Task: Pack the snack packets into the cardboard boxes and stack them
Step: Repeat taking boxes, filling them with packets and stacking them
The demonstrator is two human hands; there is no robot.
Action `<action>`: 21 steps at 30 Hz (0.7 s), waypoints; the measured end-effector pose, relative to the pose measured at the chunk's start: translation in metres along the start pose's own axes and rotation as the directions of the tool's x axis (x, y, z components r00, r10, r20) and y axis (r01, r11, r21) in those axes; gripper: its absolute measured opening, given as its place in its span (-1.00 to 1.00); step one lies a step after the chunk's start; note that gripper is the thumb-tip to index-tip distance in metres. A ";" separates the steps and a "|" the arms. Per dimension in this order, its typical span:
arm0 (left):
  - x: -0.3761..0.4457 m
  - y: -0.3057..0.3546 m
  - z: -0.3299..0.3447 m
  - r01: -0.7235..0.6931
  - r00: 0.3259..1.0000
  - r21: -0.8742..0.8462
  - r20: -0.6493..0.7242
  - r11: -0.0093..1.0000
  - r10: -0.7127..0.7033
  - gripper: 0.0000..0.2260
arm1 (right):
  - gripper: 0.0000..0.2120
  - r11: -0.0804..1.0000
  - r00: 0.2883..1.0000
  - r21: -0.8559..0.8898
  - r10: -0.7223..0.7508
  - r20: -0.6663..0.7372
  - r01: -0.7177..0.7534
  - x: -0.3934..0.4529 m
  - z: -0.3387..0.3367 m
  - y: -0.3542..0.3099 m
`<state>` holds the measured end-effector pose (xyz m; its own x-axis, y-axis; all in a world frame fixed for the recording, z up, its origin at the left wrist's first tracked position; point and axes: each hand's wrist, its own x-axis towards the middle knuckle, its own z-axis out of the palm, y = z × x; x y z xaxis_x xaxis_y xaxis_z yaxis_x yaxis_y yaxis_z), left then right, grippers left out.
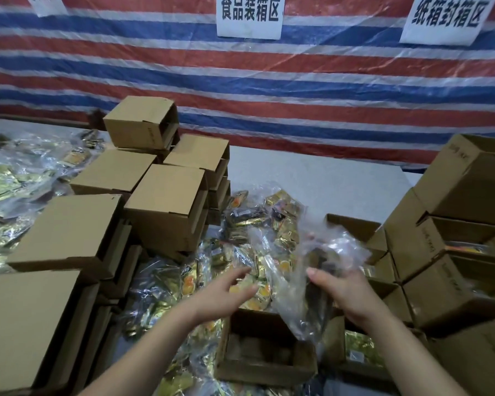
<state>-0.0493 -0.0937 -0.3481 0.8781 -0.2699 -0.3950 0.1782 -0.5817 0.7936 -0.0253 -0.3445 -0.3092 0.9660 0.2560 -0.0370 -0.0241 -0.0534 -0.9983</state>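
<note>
Our right hand (345, 290) grips a clear plastic bag (306, 270) of snack packets just above the open box (265, 352); our left hand (226, 292), fingers spread, reaches toward it. We judge it best to steady the bag's underside and lower it squarely inside.

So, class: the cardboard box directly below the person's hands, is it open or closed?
Open. The cardboard box shows its dark interior from above, with no flap over it.

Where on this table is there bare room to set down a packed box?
Bare grey table lies behind the snack packets, between the left box stacks and the right stacks, up to the striped tarp. The near side is crowded.
</note>
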 end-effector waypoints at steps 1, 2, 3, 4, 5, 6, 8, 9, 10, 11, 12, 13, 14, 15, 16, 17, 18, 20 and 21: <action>0.001 -0.021 0.014 0.042 0.999 0.075 0.002 0.996 -0.042 -0.45 | -0.60 0.996 0.998 -0.087 0.012 0.069 -0.006 -0.003 0.004 0.008; 0.001 -0.038 0.027 0.070 0.998 0.107 -0.001 0.992 -0.070 -0.51 | -0.53 0.990 0.990 -0.144 0.027 0.141 -0.006 -0.006 0.010 0.016; 0.001 -0.052 0.037 0.094 0.996 0.094 -0.015 0.991 -0.093 -0.60 | -0.48 0.985 0.978 -0.175 0.046 0.202 -0.010 -0.008 0.017 0.025; 0.001 -0.061 0.045 0.103 0.994 0.052 -0.049 0.993 -0.101 -0.70 | -0.48 0.982 0.961 -0.185 0.073 0.267 -0.023 -0.010 0.025 0.033; 0.001 -0.068 0.049 0.102 0.991 -0.008 -0.087 0.995 -0.102 -0.79 | -0.49 0.978 0.936 -0.209 0.096 0.339 -0.025 -0.012 0.032 0.041; 0.002 -0.073 0.051 0.090 0.990 -0.073 -0.105 0.993 -0.098 -0.84 | -0.51 0.969 0.904 -0.247 0.127 0.409 -0.025 -0.013 0.040 0.049; 0.004 -0.077 0.053 0.070 0.993 -0.176 -0.077 0.982 -0.084 -0.85 | -0.53 0.905 0.842 -0.423 0.194 0.503 0.044 -0.012 0.049 0.063; 0.004 -0.077 0.054 0.071 0.995 -0.197 -0.061 0.978 -0.085 -0.86 | -0.55 0.851 0.817 -0.513 0.212 0.536 0.116 -0.009 0.052 0.068; 0.005 -0.078 0.056 0.072 0.994 -0.197 -0.063 0.978 -0.086 -0.86 | -0.56 0.800 0.791 -0.578 0.247 0.560 0.159 -0.007 0.055 0.073; 0.006 -0.078 0.058 0.072 0.993 -0.191 -0.074 0.979 -0.087 -0.85 | -0.57 0.777 0.766 -0.613 0.304 0.566 0.145 -0.005 0.058 0.076; 0.007 -0.078 0.059 0.068 0.992 -0.199 -0.089 0.978 -0.087 -0.83 | -0.58 0.773 0.745 -0.625 0.353 0.566 0.108 -0.002 0.062 0.078; 0.006 -0.079 0.060 0.061 0.991 -0.215 -0.105 0.975 -0.086 -0.81 | -0.59 0.773 0.725 -0.630 0.391 0.567 0.076 0.000 0.066 0.079; 0.007 -0.081 0.061 0.058 0.989 -0.244 -0.117 0.968 -0.089 -0.78 | -0.61 0.767 0.707 -0.639 0.420 0.569 0.059 0.003 0.070 0.081; 0.006 -0.083 0.060 0.055 0.988 -0.265 -0.123 0.963 -0.090 -0.77 | -0.62 0.759 0.694 -0.649 0.438 0.572 0.056 0.006 0.073 0.083; 0.006 -0.085 0.059 0.046 0.988 -0.270 -0.130 0.962 -0.084 -0.76 | -0.62 0.755 0.682 -0.654 0.448 0.577 0.057 0.008 0.076 0.087; 0.006 -0.088 0.058 0.039 0.988 -0.259 -0.137 0.965 -0.077 -0.76 | -0.62 0.751 0.675 -0.658 0.459 0.578 0.053 0.010 0.078 0.089; 0.006 -0.089 0.058 0.035 0.987 -0.252 -0.141 0.967 -0.072 -0.75 | -0.63 0.746 0.666 -0.664 0.472 0.578 0.049 0.012 0.080 0.093; 0.005 -0.089 0.058 0.036 0.989 -0.251 -0.130 0.967 -0.071 -0.73 | -0.68 0.714 0.644 -0.698 0.512 0.569 0.050 0.014 0.082 0.103; 0.005 -0.087 0.060 0.046 0.990 -0.240 -0.117 0.970 -0.076 -0.73 | -0.72 0.678 0.633 -0.730 0.530 0.564 0.082 0.013 0.084 0.109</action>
<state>-0.0871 -0.0902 -0.4471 0.9077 -0.1336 -0.3977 0.3201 -0.3923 0.8623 -0.0368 -0.2662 -0.4222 0.4538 0.6780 -0.5782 0.2511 -0.7199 -0.6471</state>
